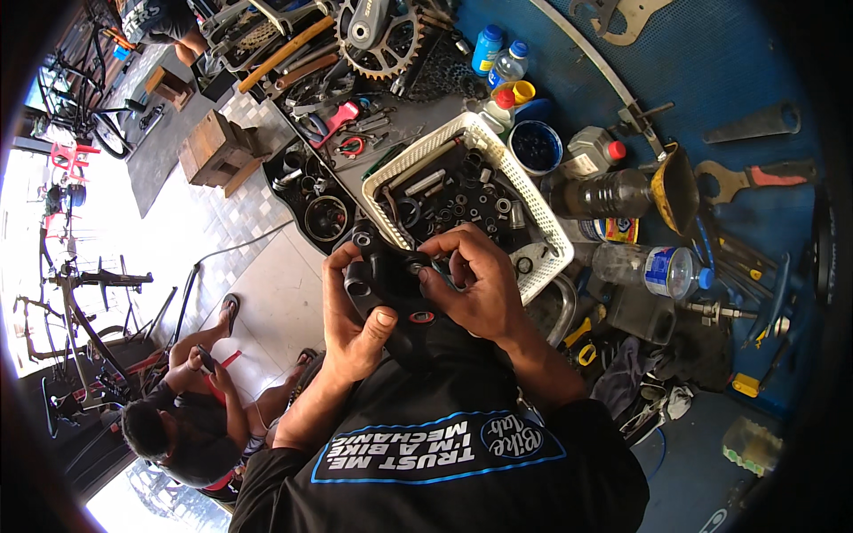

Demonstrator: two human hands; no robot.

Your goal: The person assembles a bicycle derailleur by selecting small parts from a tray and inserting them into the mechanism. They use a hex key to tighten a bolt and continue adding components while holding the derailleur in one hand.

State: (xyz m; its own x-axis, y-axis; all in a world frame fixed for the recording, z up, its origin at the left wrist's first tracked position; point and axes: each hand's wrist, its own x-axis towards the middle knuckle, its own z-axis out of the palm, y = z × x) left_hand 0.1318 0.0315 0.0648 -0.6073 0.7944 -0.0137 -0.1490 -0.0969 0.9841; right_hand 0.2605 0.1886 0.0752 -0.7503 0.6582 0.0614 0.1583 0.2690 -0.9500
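Close to my chest, a black bicycle part (386, 289) with round bored ends is held between both hands. My left hand (351, 333) grips it from the left side, thumb along its near edge and fingers behind it. My right hand (471, 284) has its thumb and forefinger pinched at the part's right end, on a small metallic piece (416, 266) too small to name. A red-ringed oval mark (421, 317) shows on the black material just below the part. Just beyond the hands stands a white plastic basket (558, 238) of loose nuts, bearings and sleeves.
A black tray (306, 182) with a round bowl of small parts adjoins the basket. Chainring (382, 58), pliers and wrenches crowd the bench's far side. Bottles, a blue tub (535, 147) and a clear bottle (653, 269) stand right. A person (191, 417) sits at left holding a phone.
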